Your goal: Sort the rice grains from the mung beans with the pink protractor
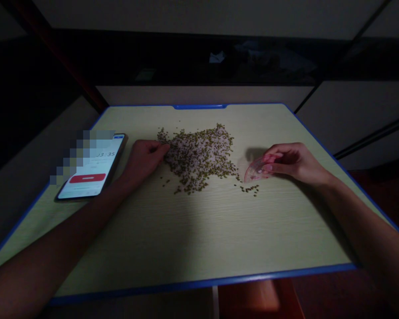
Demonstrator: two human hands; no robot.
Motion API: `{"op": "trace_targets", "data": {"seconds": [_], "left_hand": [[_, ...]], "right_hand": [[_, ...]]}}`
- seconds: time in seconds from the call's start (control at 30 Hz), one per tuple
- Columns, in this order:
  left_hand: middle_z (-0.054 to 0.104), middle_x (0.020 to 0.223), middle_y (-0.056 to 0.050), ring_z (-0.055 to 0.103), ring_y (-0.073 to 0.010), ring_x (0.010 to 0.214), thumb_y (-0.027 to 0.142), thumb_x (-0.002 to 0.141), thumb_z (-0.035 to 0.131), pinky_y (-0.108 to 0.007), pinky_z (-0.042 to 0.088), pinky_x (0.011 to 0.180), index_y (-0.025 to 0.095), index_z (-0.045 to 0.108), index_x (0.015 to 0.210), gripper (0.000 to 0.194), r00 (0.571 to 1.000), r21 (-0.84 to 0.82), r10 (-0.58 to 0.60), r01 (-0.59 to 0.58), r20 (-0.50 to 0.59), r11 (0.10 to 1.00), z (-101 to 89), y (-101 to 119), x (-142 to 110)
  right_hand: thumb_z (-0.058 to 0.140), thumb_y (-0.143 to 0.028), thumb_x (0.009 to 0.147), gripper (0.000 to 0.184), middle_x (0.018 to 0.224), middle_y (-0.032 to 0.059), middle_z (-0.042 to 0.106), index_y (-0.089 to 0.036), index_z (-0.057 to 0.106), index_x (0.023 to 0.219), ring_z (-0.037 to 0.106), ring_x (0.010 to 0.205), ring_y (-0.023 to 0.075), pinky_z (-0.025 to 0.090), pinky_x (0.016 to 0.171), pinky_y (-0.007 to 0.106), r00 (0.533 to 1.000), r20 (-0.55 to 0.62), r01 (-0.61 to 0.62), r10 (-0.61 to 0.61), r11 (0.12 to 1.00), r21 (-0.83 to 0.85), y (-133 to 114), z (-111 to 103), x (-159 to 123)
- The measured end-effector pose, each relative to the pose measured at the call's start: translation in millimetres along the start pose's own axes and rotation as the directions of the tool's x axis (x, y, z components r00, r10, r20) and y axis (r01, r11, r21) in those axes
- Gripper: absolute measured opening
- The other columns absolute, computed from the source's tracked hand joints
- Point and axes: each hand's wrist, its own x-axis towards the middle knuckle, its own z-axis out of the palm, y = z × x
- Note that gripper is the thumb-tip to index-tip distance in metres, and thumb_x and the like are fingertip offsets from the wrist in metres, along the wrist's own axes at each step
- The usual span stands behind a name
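Fingers of the right hand (294, 163) pinch a clear protractor (253, 172), curved edge facing left toward the bean pile (202, 153) on the worktop (269, 230). The left hand (145, 156), nearer, has fingertips pressed together at the pile's left edge; whether they hold anything, I cannot tell.

A dim room, seemingly in a home: 1 small wood-look table (226, 235) with blue edging (246, 278) stands before pale panels (199, 15) crossed by a dark, glossy band (176, 57).
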Motion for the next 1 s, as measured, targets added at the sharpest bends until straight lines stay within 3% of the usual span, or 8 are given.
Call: {"op": "trace_targets", "data": {"seconds": [0.13, 0.37, 0.67, 0.83, 1.0], "left_hand": [[0.034, 0.037, 0.005, 0.029, -0.0082, 0.038, 0.033, 0.071, 0.052, -0.025, 0.023, 0.041, 0.019, 0.039, 0.041, 0.035, 1.000, 0.002, -0.007, 0.007, -0.007, 1.000, 0.2, 0.4, -0.5], [0.035, 0.037, 0.005, 0.030, -0.0086, 0.040, 0.033, 0.072, 0.050, -0.024, 0.023, 0.042, 0.019, 0.040, 0.043, 0.033, 1.000, 0.020, -0.006, 0.006, 0.002, 1.000, -0.5, 2.0, -1.6], [0.034, 0.035, 0.005, 0.029, -0.0083, 0.038, 0.031, 0.072, 0.050, -0.024, 0.022, 0.042, 0.019, 0.041, 0.042, 0.034, 1.000, -0.048, -0.030, 0.030, -0.005, 0.998, -0.2, -0.1, 1.0], [0.033, 0.036, 0.005, 0.030, -0.0081, 0.038, 0.029, 0.072, 0.052, -0.025, 0.022, 0.042, 0.019, 0.040, 0.041, 0.035, 0.999, -0.155, -0.045, 0.041, -0.024, 0.987, -1.2, -6.3, 3.5], [0.037, 0.038, 0.005, 0.031, -0.0079, 0.039, 0.032, 0.070, 0.056, -0.024, 0.024, 0.042, 0.019, 0.042, 0.042, 0.033, 0.986, -0.381, -0.093, 0.035, -0.136, 0.924, -1.4, -23.4, 9.7]], "right_hand": [[0.079, -0.023, 0.055, 0.018, 0.059, -0.0003, 0.065, -0.019, 0.066, 0.065, 0.061, 0.053, 0.0100, 0.048, 0.050, 0.021, 0.998, 0.049, -0.035, 0.035, 0.999, 0.009, -0.5, 2.4, -0.5], [0.080, -0.022, 0.053, 0.021, 0.057, -0.0013, 0.064, -0.018, 0.064, 0.066, 0.061, 0.051, 0.0102, 0.048, 0.049, 0.021, 0.997, -0.076, -0.011, 0.015, 0.999, 0.050, 2.7, 0.6, 2.8], [0.080, -0.026, 0.052, 0.025, 0.060, -0.0016, 0.064, -0.017, 0.063, 0.067, 0.061, 0.053, 0.0096, 0.049, 0.051, 0.021, 0.997, -0.070, -0.022, 0.024, 0.999, 0.027, 3.7, 2.7, 3.7], [0.077, -0.028, 0.054, 0.024, 0.055, 0.0003, 0.063, -0.017, 0.061, 0.067, 0.060, 0.050, 0.0121, 0.047, 0.049, 0.024, 0.994, -0.109, 0.029, -0.031, 0.999, -0.021, 5.4, 4.0, 6.7], [0.075, -0.033, 0.057, 0.025, 0.057, 0.0015, 0.063, -0.017, 0.060, 0.069, 0.060, 0.052, 0.0141, 0.047, 0.051, 0.027, 0.989, -0.133, 0.055, -0.065, 0.996, -0.072, 7.7, 5.3, 8.8]]}}
